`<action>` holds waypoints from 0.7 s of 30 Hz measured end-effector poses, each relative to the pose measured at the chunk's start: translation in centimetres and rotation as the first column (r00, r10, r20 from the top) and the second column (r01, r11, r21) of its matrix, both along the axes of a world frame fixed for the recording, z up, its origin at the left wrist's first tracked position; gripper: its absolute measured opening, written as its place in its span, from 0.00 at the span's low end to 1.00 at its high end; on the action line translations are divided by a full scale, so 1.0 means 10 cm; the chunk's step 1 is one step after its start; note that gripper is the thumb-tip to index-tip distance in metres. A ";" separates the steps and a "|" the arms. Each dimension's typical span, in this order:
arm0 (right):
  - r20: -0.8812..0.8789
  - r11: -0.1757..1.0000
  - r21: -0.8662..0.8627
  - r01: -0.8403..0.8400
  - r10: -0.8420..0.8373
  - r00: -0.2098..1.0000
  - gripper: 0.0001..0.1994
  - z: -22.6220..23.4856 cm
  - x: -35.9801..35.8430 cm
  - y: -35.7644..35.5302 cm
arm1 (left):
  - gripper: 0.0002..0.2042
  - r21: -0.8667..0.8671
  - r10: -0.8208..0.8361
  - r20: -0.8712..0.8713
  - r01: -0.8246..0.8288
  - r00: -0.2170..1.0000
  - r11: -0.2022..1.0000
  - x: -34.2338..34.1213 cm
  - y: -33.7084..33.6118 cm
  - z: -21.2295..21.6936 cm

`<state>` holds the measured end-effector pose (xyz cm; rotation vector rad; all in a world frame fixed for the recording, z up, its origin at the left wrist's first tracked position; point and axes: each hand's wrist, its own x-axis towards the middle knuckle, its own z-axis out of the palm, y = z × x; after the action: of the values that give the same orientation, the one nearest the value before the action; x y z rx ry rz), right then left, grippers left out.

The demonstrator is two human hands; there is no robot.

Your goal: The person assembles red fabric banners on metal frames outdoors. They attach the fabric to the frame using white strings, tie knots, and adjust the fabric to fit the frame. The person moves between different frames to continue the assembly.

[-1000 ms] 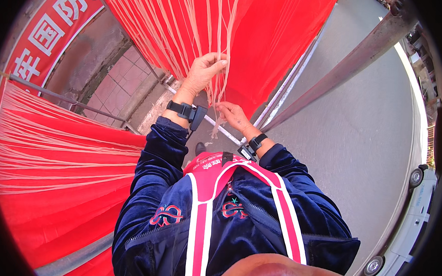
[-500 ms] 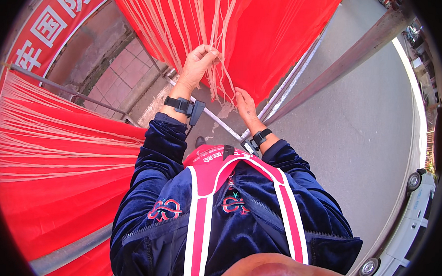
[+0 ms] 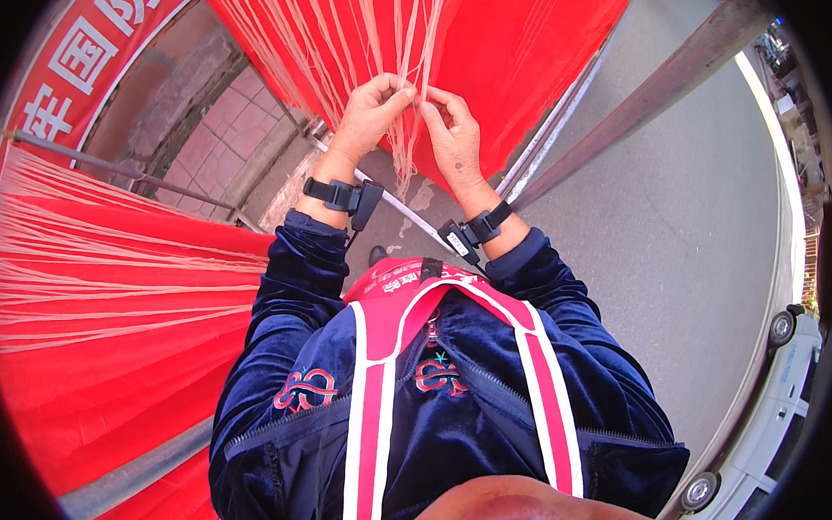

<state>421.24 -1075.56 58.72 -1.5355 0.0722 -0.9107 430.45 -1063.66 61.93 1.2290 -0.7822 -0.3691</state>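
Long pale threads [image 3: 336,51] run down over a sheet of red cloth [image 3: 523,71] in front of me and gather between my hands. My left hand [image 3: 373,116] is closed, thumb against forefinger, on a bunch of these threads. Close beside it, to the right, my right hand [image 3: 454,142] pinches threads at the same height, its fingertips almost meeting the left ones. Below the fingers, loose thread ends [image 3: 404,168] dangle in the air. Exactly which strands each hand grips is too fine to tell.
More red cloth [image 3: 91,386] with pale threads stretched across it lies at my left. Metal rails [image 3: 426,225] frame the cloth, and a thick pole [image 3: 650,108] slants up at the right. Paved ground, a red banner [image 3: 79,56] and a parked white vehicle [image 3: 778,401] lie farther off.
My right hand has risen from the lower thread ends to beside my left hand and now pinches threads there. The left hand keeps its hold and has barely moved.
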 end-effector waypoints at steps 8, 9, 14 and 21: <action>-0.028 0.993 0.114 -0.015 0.018 0.999 0.05 0.12 0.04 -0.03 | 0.03 -0.080 0.055 -0.119 -0.065 0.991 0.995 0.05 0.04 -0.03; -0.054 0.993 0.116 -0.011 0.018 0.998 0.05 0.10 0.03 -0.05 | 0.04 -0.097 0.089 -0.092 -0.098 0.992 0.990 0.07 0.04 -0.04; -0.021 0.991 0.132 -0.001 0.004 1.000 0.04 0.06 0.03 -0.11 | 0.08 -0.020 0.062 -0.103 -0.065 0.993 0.998 0.03 0.07 -0.02; 0.073 0.966 0.225 -0.126 0.113 0.991 0.04 0.10 -0.01 -0.06 | 0.08 0.149 -0.084 -0.033 0.088 0.996 0.985 -0.08 0.04 0.10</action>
<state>421.14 -1076.12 59.75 -1.2838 0.0393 -0.8218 429.68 -1063.22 62.91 1.3306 -0.7977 -0.5220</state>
